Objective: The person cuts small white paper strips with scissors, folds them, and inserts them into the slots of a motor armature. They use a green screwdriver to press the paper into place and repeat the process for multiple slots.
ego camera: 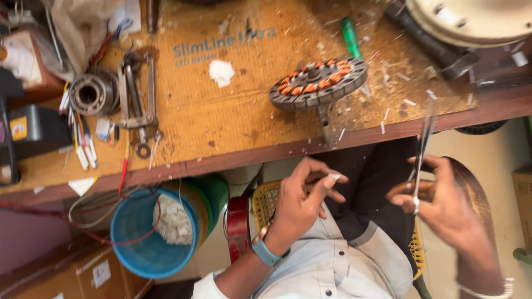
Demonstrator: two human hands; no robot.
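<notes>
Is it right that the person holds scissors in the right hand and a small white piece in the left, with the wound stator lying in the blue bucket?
Not quite. The head view shows the wound stator lying on the workbench, not in the blue bucket. The rest holds: scissors in the right hand, small white piece in the left hand.

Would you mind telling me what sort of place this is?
Probably a small motor repair workshop: a round grey stator with copper windings lies on a littered wooden workbench, beside a metal bearing puller and loose coloured wires.
</notes>
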